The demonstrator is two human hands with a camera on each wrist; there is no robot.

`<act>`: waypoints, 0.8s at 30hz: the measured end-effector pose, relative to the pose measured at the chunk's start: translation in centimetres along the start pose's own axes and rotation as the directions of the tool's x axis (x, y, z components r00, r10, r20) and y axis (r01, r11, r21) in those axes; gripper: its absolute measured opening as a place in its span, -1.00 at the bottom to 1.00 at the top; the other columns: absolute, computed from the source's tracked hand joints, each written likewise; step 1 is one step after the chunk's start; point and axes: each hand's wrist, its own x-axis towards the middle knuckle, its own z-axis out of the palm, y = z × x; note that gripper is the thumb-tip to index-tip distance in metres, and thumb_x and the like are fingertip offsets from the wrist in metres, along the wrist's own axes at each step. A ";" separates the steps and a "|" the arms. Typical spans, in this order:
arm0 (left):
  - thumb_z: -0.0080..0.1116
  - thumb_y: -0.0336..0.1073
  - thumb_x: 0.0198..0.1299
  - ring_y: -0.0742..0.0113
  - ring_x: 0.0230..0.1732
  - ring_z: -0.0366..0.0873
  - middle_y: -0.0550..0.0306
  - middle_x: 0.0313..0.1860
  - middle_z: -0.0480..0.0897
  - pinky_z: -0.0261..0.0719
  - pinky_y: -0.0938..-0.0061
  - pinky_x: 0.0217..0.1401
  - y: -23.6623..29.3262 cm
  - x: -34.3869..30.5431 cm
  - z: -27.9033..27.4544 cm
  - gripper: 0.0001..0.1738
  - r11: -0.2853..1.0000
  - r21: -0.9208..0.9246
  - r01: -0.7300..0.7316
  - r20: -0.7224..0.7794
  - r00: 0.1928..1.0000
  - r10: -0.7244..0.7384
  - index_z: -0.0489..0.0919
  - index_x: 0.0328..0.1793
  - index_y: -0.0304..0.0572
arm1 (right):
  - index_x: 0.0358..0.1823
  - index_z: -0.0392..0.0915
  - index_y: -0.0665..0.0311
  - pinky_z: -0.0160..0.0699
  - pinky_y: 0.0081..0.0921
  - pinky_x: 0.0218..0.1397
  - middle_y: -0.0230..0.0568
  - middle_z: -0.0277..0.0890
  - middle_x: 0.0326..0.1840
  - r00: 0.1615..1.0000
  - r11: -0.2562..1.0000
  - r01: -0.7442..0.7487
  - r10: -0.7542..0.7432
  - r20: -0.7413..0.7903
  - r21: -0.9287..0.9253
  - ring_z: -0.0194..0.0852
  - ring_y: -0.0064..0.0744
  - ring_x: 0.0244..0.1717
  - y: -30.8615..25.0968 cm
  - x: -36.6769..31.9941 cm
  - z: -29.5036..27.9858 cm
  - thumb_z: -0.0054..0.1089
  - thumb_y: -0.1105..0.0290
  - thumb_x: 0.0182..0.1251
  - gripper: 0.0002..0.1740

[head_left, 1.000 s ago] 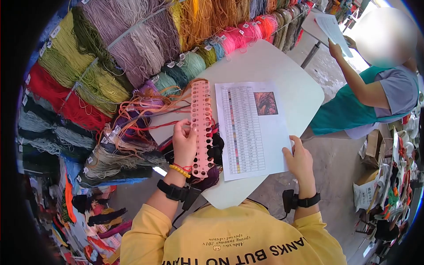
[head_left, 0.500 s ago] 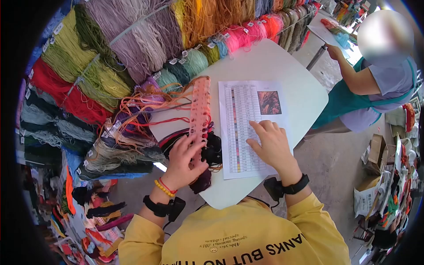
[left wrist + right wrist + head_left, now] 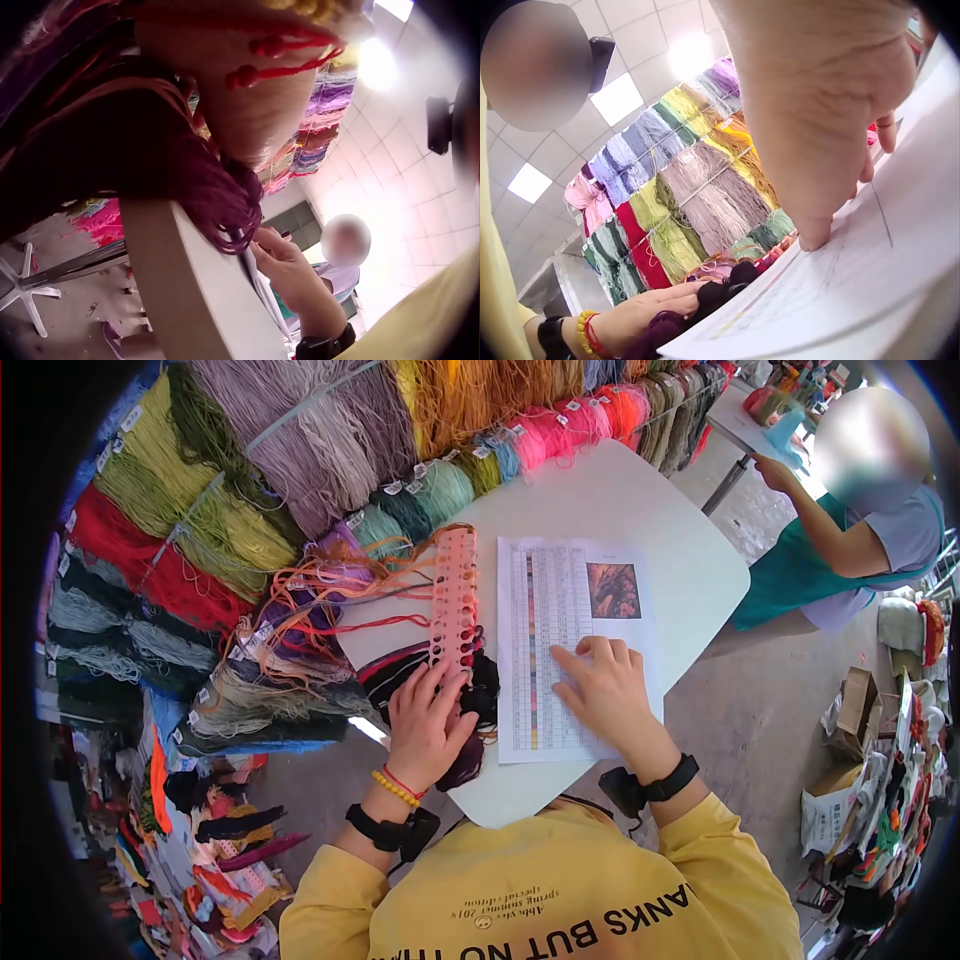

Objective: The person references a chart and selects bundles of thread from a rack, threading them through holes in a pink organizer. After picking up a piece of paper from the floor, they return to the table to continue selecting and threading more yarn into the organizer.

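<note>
A long pink perforated thread card point(image 3: 455, 595) lies on the white table, with orange, red, black and dark purple thread strung through its holes. My left hand point(image 3: 425, 725) rests on the card's near end, fingers spread and fairly straight. Beside that hand are black threads point(image 3: 485, 685), and dark purple thread loops point(image 3: 225, 202) hang over the table edge in the left wrist view. To the right of the card is a printed sheet point(image 3: 630, 628) with a colour chart and a small picture. My right hand point(image 3: 610, 695) lies over it, index fingertip touching the chart rows.
Racks of coloured yarn skeins point(image 3: 315, 450) line the far and left sides, their loose strands reaching the table point(image 3: 690, 570). Another person in a teal apron point(image 3: 800, 575) stands at the right by another table. Cardboard boxes point(image 3: 855, 710) and piled goods are at the lower right.
My left hand has let go of the card's side and settled on its near end. My right hand has moved left from the sheet's edge onto the chart. The other person has lowered a paper.
</note>
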 end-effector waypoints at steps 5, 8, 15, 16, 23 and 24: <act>0.12 -0.18 0.05 0.05 0.31 0.14 0.05 0.29 0.29 0.01 0.19 0.32 0.2 -0.2 0.3 -0.45 1.000 0.008 0.021 -0.033 0.999 -0.021 0.38 0.22 -0.06 | 0.01 0.49 0.01 0.14 -0.20 0.10 -0.22 0.35 -0.02 0.999 0.999 0.037 -0.037 -0.024 0.017 0.24 -0.22 0.04 -0.5 -1.2 -0.1 0.24 0.24 0.01 -0.56; 0.11 -0.17 0.06 0.05 0.31 0.15 0.04 0.29 0.29 0.01 0.20 0.32 0.3 -0.3 0.5 -0.46 1.000 0.016 0.020 -0.054 0.998 -0.019 0.39 0.22 -0.07 | -0.01 0.49 0.03 0.16 -0.22 0.05 -0.26 0.35 -0.04 0.997 0.999 0.047 -0.046 -0.063 0.020 0.25 -0.25 0.04 -0.5 -1.5 0.4 0.25 0.24 0.01 -0.56; 0.10 -0.12 0.08 0.06 0.30 0.17 0.05 0.28 0.30 0.02 0.20 0.31 0.0 -0.5 1.0 -0.47 0.999 0.033 0.000 -0.095 0.996 0.003 0.40 0.20 -0.07 | -0.02 0.46 0.06 0.29 -0.34 -0.31 -0.33 0.50 -0.34 0.996 0.999 -0.029 0.031 0.080 -0.032 0.48 -0.35 -0.29 -1.0 -1.5 0.3 0.21 0.23 0.06 -0.60; 0.10 -0.12 0.08 0.06 0.30 0.17 0.05 0.28 0.30 0.03 0.20 0.31 0.0 -0.5 1.1 -0.47 0.999 0.037 0.000 -0.098 0.995 0.003 0.40 0.20 -0.08 | -0.02 0.45 0.06 0.29 -0.34 -0.34 -0.33 0.51 -0.41 0.997 1.000 -0.020 0.021 0.078 -0.007 0.49 -0.35 -0.36 -0.9 -1.5 0.5 0.20 0.23 0.08 -0.61; 0.09 -0.07 0.08 0.05 0.27 0.20 0.08 0.24 0.34 0.05 0.18 0.28 -0.2 -0.6 1.2 -0.49 1.000 0.002 0.002 -0.135 0.991 -0.002 0.43 0.19 0.01 | 0.01 0.45 0.06 0.28 -0.34 -0.42 -0.30 0.52 -0.63 0.985 1.000 0.001 -0.002 0.175 0.007 0.50 -0.34 -0.57 -0.7 -1.0 0.1 0.12 0.22 0.16 -0.64; 0.10 -0.07 0.08 0.05 0.26 0.20 0.08 0.24 0.34 0.05 0.18 0.28 -0.2 -0.6 1.3 -0.49 1.000 0.001 0.003 -0.139 0.990 -0.003 0.43 0.18 0.01 | 0.01 0.45 0.05 0.28 -0.35 -0.41 -0.30 0.52 -0.63 0.983 1.000 0.001 -0.003 0.184 0.010 0.50 -0.35 -0.57 -0.6 -1.1 0.0 0.12 0.23 0.16 -0.64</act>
